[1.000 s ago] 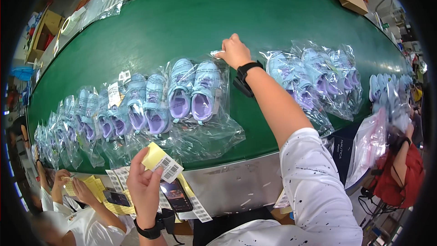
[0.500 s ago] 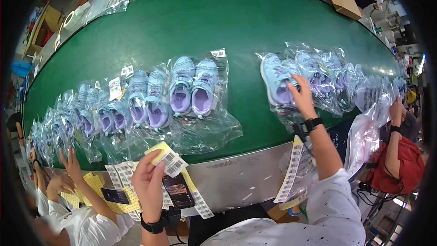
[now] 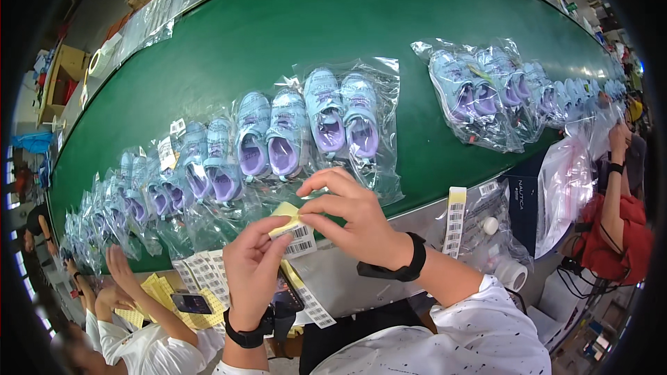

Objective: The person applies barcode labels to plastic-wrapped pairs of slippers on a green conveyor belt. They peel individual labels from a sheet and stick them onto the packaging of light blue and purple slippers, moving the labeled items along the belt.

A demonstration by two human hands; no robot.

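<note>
My left hand point(image 3: 256, 267) pinches a small sheet of barcode labels point(image 3: 300, 242) with yellow backing, held above the table's near edge. The thumb and forefinger of my right hand point(image 3: 361, 226) close on that sheet's upper edge, its other fingers raised. Just beyond my hands lies a bagged pair of light blue shoes point(image 3: 340, 114) with lavender lining, in clear plastic. Further bagged shoes point(image 3: 269, 135) run in a row to the left. Across a gap to the right, another row of bagged shoes point(image 3: 467, 90) stretches away.
Label strips point(image 3: 456, 226) lie along the metal edge point(image 3: 417, 236) of the green table point(image 3: 278, 35). Under my left wrist is a dark phone point(image 3: 286, 295). A white roll point(image 3: 512, 276) sits at right. Co-workers' hands point(image 3: 121, 274) reach in at left, others at far right.
My right hand has left the shoes at right and come to the label sheet. One bagged pair has moved from the right row to the left row's end. The view has shifted.
</note>
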